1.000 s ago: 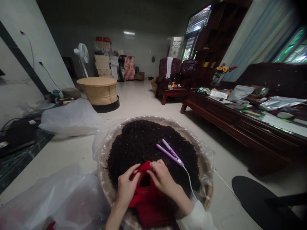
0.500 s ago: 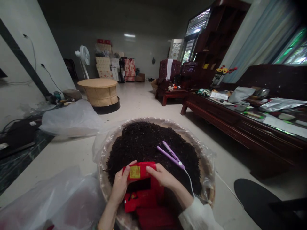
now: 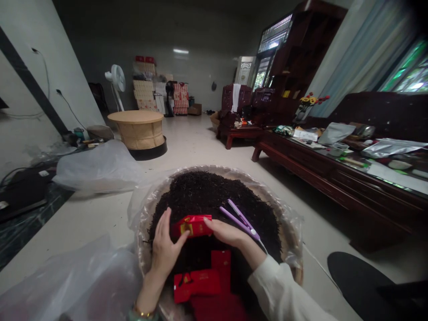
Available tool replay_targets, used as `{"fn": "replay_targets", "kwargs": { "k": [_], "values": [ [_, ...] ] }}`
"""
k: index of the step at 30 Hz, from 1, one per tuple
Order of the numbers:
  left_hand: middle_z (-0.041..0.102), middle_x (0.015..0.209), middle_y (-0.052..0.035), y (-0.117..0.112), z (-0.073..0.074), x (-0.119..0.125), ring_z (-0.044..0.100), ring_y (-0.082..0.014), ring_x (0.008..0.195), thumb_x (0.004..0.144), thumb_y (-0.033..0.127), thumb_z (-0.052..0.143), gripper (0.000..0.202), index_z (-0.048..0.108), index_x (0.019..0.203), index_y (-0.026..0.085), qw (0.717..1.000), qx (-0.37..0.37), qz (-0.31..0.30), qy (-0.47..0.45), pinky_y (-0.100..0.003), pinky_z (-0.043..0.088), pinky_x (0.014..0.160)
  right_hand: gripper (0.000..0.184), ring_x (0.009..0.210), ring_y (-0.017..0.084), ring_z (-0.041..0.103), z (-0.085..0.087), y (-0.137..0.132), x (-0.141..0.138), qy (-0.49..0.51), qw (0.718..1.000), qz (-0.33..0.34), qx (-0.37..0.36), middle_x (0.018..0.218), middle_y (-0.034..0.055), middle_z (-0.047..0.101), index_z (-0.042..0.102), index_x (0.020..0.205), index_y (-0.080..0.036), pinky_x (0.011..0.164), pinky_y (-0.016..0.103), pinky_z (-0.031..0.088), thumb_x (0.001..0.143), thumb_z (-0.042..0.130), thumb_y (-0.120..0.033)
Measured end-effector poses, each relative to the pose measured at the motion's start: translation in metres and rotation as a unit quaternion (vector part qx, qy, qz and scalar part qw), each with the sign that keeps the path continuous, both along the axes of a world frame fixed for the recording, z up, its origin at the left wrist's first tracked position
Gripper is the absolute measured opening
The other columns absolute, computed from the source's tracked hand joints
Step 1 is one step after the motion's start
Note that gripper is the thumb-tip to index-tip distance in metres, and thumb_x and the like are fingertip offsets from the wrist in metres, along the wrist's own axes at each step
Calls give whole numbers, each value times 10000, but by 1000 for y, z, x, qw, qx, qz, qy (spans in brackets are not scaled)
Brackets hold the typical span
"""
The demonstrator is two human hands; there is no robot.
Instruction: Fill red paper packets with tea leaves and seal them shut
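Note:
A small red packet (image 3: 193, 225) with a gold label is held between both hands over a heap of dark loose tea leaves (image 3: 207, 196). My left hand (image 3: 164, 249) pinches its left end with the thumb, the other fingers stretched upward. My right hand (image 3: 227, 233) grips its right end. The tea fills a round woven tray (image 3: 287, 232) lined with clear plastic. A purple hand sealer (image 3: 239, 216) with a white cord lies open on the leaves, just right of my right hand. More red packets (image 3: 200, 281) lie at the tray's near edge.
Clear plastic bags (image 3: 96, 167) lie on the floor at left and near left. A round wooden table (image 3: 140, 127) and a fan (image 3: 115, 82) stand further back. A long dark wooden table (image 3: 334, 171) with foil bags runs along the right. A dark stool (image 3: 361, 281) sits near right.
The red packet has gone from folded between my fingers to stretched out flat, and both hands have carried it forward over the tea. My left fingers have opened out.

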State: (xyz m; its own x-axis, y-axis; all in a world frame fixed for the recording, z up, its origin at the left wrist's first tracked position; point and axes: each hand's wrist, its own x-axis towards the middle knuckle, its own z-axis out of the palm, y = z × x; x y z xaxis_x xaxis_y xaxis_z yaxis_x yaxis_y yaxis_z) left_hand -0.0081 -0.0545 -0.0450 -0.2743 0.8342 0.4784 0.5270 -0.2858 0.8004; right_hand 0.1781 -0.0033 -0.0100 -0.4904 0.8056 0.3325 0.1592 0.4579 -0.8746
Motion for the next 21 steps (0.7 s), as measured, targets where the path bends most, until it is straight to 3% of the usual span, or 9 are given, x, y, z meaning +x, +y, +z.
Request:
{"fn": "replay_targets", "kwargs": {
  "k": [3, 5, 11, 17, 21],
  "values": [
    [515, 1372, -126, 1, 6, 7, 374, -294, 1336, 769, 237, 652, 566, 485, 1309, 205, 956, 99, -36, 273, -499, 292, 1092, 676, 934, 181, 637, 10, 9, -6, -33, 972, 152, -178, 967, 75, 715, 688, 1065, -155, 979, 399, 426, 854, 315, -677],
    [558, 1331, -115, 1, 9, 10, 420, -290, 1306, 779, 129, 598, 565, 467, 1321, 213, 930, 110, -37, 350, -536, 246, 1101, 714, 1003, 196, 606, 13, 10, -11, -24, 957, 166, -237, 1038, 87, 694, 675, 1087, -141, 1046, 421, 352, 819, 343, -713],
    [649, 1208, -104, 5, 2, 2, 535, -296, 1200, 777, 97, 576, 508, 490, 1267, 200, 929, 117, -51, 349, -613, 134, 1105, 776, 1029, 222, 584, 3, 10, -17, 1, 941, 162, -296, 1031, 92, 688, 674, 1071, -120, 1069, 450, 298, 763, 371, -765],
    [658, 1176, -141, 6, -8, -10, 592, -251, 1134, 807, 178, 574, 538, 410, 1317, 128, 908, 167, -111, 367, -522, 258, 1105, 729, 993, 207, 608, -5, 9, -14, 22, 918, 191, -348, 985, 76, 702, 694, 1021, -141, 1066, 418, 302, 795, 351, -743],
    [685, 1119, -142, 9, -14, -23, 638, -259, 1057, 798, 255, 606, 554, 430, 1308, 131, 902, 194, -100, 373, -529, 312, 1076, 771, 1006, 223, 614, -2, 8, -11, 20, 915, 186, -357, 995, 93, 702, 684, 1043, -126, 1056, 431, 317, 781, 339, -764]
  ]
}}
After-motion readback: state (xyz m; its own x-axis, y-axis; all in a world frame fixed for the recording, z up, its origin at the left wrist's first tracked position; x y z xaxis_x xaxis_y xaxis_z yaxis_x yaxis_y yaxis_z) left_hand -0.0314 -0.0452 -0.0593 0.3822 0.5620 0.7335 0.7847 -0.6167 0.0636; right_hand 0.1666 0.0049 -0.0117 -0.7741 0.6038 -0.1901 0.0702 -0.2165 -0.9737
